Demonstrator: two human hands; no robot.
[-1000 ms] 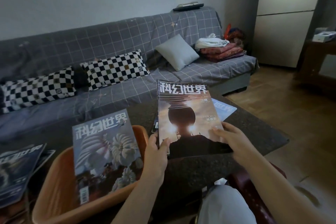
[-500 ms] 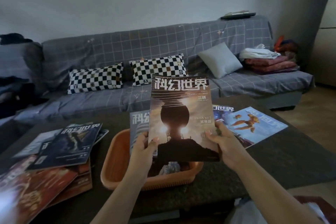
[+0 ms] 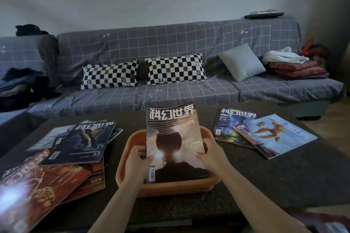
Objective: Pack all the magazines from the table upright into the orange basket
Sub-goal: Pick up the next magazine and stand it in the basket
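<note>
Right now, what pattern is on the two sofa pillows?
Black-and-white checks on both pillows, with a few brownish squares; head view.

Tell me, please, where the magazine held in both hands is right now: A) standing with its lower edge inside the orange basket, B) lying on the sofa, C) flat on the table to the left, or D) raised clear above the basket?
A: the left hand and right hand grip the sides of the magazine, whose lower edge sits behind the near wall of the orange basket.
</note>
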